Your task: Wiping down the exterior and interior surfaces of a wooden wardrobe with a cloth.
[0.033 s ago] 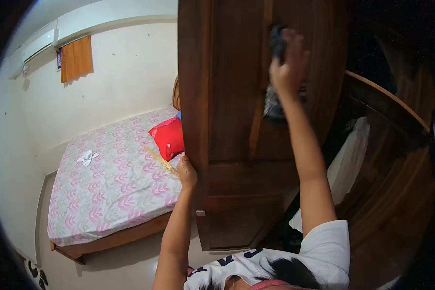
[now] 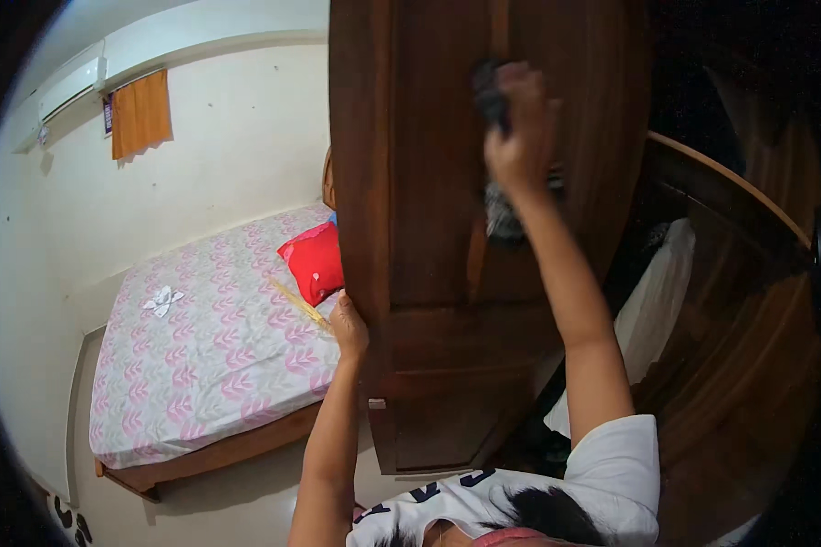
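Note:
A tall dark wooden wardrobe door [image 2: 433, 210] stands upright in front of me. My left hand [image 2: 348, 326] is wrapped round its left edge, thumb uppermost, with the other fingers partly hidden. High on the door's panel, my right hand [image 2: 523, 137] presses a dark cloth [image 2: 491, 96] against the wood. A grey-and-black patterned end of the cloth [image 2: 504, 214] hangs below the wrist. The right fingers are slightly blurred.
A bed [image 2: 219, 319] with a pink leaf-patterned sheet lies left of the door. It bears a red pillow [image 2: 312, 260], straw-coloured broom-like strands [image 2: 299, 303] and a white cloth [image 2: 163, 301]. Behind the door, whitish fabric [image 2: 657, 310] hangs at the right.
My right hand has moved left and slightly down across the door panel with the cloth. My left hand keeps its hold on the door's edge.

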Demonstrator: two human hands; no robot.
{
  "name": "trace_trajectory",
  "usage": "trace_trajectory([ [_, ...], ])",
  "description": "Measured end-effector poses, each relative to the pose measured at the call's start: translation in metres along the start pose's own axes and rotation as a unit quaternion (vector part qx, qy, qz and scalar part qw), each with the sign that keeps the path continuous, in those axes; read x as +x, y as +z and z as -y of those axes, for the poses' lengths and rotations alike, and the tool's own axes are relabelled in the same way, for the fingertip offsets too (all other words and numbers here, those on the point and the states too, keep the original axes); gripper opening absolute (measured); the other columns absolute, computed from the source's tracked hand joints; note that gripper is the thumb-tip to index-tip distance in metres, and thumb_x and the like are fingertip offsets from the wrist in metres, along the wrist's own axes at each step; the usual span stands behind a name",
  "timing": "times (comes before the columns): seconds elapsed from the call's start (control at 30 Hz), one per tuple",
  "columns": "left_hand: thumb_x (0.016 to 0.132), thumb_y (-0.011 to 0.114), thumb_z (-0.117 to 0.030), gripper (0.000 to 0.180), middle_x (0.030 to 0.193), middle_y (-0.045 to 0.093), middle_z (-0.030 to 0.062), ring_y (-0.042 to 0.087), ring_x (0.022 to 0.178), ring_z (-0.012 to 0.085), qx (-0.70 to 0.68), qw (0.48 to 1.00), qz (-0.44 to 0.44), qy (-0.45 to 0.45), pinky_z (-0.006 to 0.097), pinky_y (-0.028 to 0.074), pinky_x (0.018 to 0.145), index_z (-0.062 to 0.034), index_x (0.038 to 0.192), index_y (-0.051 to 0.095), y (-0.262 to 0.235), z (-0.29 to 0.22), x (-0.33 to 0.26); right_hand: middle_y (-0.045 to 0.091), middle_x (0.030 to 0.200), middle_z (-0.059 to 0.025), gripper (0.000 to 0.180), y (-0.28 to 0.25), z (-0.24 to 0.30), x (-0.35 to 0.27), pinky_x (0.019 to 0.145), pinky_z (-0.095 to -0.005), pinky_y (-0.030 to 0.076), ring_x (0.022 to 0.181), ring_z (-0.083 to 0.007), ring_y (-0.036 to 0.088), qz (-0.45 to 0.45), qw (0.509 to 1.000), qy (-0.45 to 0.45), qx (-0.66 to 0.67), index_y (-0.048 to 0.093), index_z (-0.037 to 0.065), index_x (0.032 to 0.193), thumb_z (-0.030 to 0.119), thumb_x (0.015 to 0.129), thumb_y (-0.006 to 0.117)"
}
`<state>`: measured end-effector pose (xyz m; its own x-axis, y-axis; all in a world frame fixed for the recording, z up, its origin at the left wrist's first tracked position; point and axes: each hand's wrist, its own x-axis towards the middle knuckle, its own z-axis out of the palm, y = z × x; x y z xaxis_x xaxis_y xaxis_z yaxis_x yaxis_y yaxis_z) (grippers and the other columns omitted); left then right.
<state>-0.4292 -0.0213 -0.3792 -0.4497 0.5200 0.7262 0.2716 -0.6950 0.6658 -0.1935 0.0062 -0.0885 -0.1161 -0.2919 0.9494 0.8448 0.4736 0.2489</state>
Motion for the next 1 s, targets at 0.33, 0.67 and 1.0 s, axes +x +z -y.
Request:
trace_trajectory([
  [0.33,0.1,0.021,-0.054,0.07,0.098,0.065,0.0148,0.059,0.09,0.0234,0.005,1.0,0.023,-0.006,0.035,0.045,0.082,0.0044,0.11,0.058,0.002,0.018,0.0,0.034,0.148,-0.0013,0.08,-0.038,-0.048,0.001,0.111,-0.061,0.018,0.14,-0.0274,0.025,0.099,0.99,-0.086,-0.051,0.037,0.03,0.14,0.007,0.072,0.072],
  [0.67,0.101,0.02,-0.052,0.068,0.108,0.065,0.0175,0.06,0.101,0.029,0.027,0.998,0.047,-0.027,0.037,0.044,0.088,0.0027,0.119,0.057,-0.007,0.0,0.0,0.037,0.146,-0.0074,0.068,-0.073,-0.101,-0.04,0.109,-0.0603,0.021,0.139,-0.0328,0.028,0.019,0.984,0.057,-0.169,0.038,0.021,0.142,0.004,0.08,0.063],
  [1.0,0.098,0.024,-0.058,0.069,0.064,0.049,0.0073,0.046,0.062,0.0199,-0.006,1.0,-0.018,0.009,0.037,0.035,0.06,0.0015,0.085,0.056,-0.006,0.007,-0.008,0.027,0.153,-0.003,0.088,-0.019,0.064,-0.049,0.112,-0.0592,0.018,0.142,-0.0289,0.021,0.21,0.97,-0.102,0.07,0.028,0.03,0.146,-0.001,0.073,0.066],
])
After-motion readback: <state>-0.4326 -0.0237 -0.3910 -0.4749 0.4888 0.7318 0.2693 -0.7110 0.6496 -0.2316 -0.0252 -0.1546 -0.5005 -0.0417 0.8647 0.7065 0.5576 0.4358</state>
